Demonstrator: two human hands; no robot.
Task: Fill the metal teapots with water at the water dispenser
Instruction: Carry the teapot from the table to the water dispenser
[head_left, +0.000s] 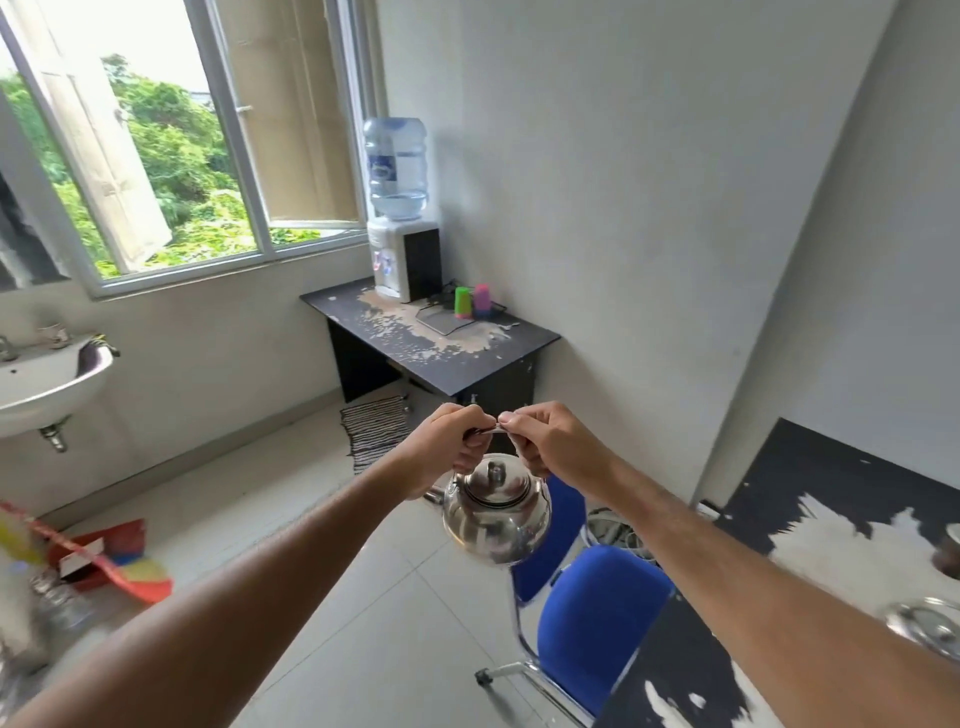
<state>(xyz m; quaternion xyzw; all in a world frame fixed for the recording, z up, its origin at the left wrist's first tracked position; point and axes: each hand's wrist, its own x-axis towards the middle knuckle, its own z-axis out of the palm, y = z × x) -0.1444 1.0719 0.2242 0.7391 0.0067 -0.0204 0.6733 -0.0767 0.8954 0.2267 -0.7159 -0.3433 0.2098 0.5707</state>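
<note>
A shiny metal teapot (496, 512) with its lid on hangs in mid-air at centre frame. My left hand (447, 452) and my right hand (556, 447) both grip its thin wire handle from either side, above the lid. The water dispenser (402, 260), white with a blue bottle on top, stands far ahead on a worn dark desk (441, 358) in the corner by the window. Another metal vessel with a lid (930, 626) sits on the dark table at the right edge, partly cut off.
A blue office chair (587, 623) stands right below the teapot, beside the dark table (810, 519). Green and pink cups (471, 301) sit by the dispenser. A striped mat (374, 431) lies before the desk. A white sink (47, 379) hangs at left; red clutter (104, 558) lies on the floor.
</note>
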